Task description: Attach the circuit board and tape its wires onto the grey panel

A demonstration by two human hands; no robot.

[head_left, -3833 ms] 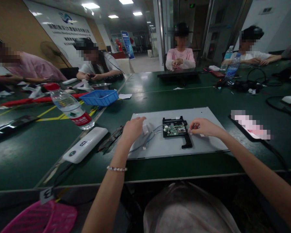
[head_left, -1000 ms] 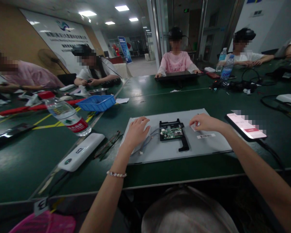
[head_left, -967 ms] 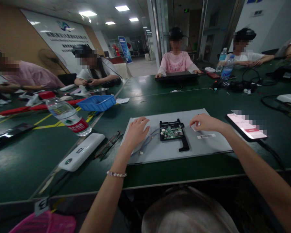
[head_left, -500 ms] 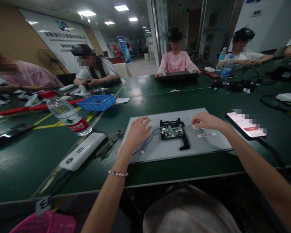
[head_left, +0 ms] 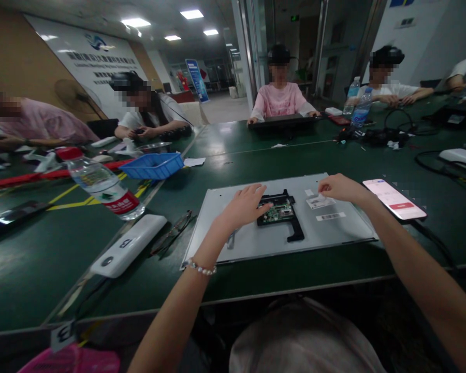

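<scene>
A grey metal panel (head_left: 233,249) lies flat in front of me, with a black bracket (head_left: 295,230) and a green circuit board (head_left: 280,211) near its middle. My left hand (head_left: 246,206) is open over the bracket's left side, its thumb over the board's edge; I cannot tell whether it touches. The left hand and wrist hide most of the cable on the panel. At the panel's far right, my right hand (head_left: 340,187) is closed with fingertips pinched beside a white printed label (head_left: 319,202). What the pinch holds, if anything, is too small to make out. A barcode strip (head_left: 331,216) sits nearer.
Left of the panel are eyeglasses (head_left: 174,232), a white power bank (head_left: 130,246), a tilted-looking water bottle (head_left: 104,186) and a blue tray (head_left: 155,167). A lit phone (head_left: 395,199) with a cable lies to the right. Several people sit around the green table (head_left: 233,155).
My left hand has moved right, from the cable to over the bracket and board. My right hand has shifted slightly right and away from me, uncovering more of the white label.
</scene>
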